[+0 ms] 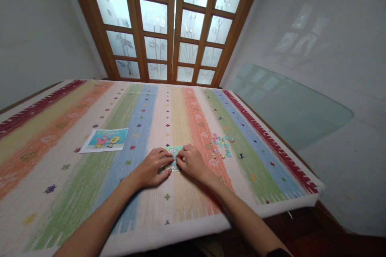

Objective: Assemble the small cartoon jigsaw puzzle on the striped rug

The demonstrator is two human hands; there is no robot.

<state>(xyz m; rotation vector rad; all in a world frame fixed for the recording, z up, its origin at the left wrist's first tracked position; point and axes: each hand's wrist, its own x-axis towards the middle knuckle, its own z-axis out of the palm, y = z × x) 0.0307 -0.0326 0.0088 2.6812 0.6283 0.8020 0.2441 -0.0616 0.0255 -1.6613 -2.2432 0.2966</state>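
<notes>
Two forearms (105, 213) come in over the near edge of the striped cloth (157, 209); at their ends the hands meet over a small puzzle (174, 151), near the cloth's middle. The left hand (155, 167) rests at its left side, fingers bent, thumb set apart from them; the right hand (193, 161) has its fingertips bunched at the right side; whether either pinches a piece, I can't tell from here. To my mind the left should press lightly and only steady the puzzle, while the right nudges gently, since thin card could pop apart; lifting the fingers a little would uncover the picture. The loose pieces (223, 143) lie to the right, within easy reach; the card (110, 139) sits left, picture up, handy for checking colours.
</notes>
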